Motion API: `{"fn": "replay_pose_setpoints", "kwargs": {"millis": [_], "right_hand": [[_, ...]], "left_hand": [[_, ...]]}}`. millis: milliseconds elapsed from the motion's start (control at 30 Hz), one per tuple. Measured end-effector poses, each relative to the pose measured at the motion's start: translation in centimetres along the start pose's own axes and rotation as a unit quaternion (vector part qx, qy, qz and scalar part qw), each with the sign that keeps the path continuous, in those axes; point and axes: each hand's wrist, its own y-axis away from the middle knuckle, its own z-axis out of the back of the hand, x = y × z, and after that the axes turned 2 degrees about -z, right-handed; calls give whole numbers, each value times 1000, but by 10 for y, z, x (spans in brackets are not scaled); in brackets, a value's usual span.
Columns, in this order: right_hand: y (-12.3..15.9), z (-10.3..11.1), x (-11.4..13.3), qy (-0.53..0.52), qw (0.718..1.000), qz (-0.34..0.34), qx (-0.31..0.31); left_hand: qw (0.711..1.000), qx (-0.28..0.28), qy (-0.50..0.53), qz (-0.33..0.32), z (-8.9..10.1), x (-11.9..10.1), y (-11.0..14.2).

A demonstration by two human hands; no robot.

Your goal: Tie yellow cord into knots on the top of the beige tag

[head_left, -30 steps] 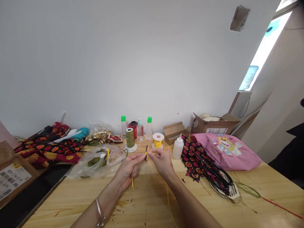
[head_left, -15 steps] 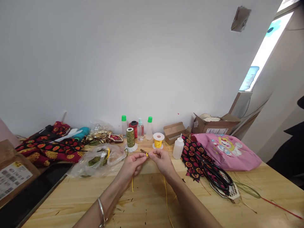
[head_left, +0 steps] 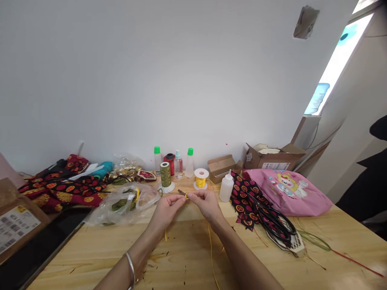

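My left hand and my right hand meet over the middle of the table, fingertips pinched close together. Between them is yellow cord, wound at the fingertips around a thin brown strip that pokes up from the pinch. One cord end hangs below my left hand; a longer length drops from my right hand toward the table's front edge. Just behind stand a spool of yellow cord and a cone of olive thread. Fingers hide most of the wound part.
A white squeeze bottle stands right of my right hand. Patterned fabric, black-handled scissors and a pink bag lie farther right. On the left are a clear plastic bag, patterned cloth and a cardboard box.
The yellow cord's wrap at my fingertips looks slightly different, and the end below my left hand hangs shorter. Both hands stay nearly in place; the view has shifted slightly.
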Motion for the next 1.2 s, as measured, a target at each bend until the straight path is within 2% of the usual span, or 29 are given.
{"fn": "replay_pose_setpoints", "kwargs": {"millis": [200, 433, 633, 800, 867, 1067, 1200], "right_hand": [[-4, 2, -9, 52, 998, -43, -19], [-3, 2, -13, -21, 995, -88, -31], [-6, -5, -24, -106, 985, -108, -84], [-6, -9, -27, -106, 984, -104, -100], [-7, -10, -28, -106, 985, -96, -98], [-6, -8, -27, -129, 983, -121, -50], [-6, -5, -25, -119, 984, -126, -34]], "left_hand": [[995, 41, -79, -33, 1, 8, -5], [993, 71, -79, -44, 1, 14, -7], [998, 55, -16, -7, -3, 17, -7], [1000, -22, -4, -20, -4, 19, -7], [1000, -25, 2, -14, -4, 18, -7], [995, -18, 66, 76, -5, 14, -5], [997, 3, 59, 52, -2, 18, -7]]}}
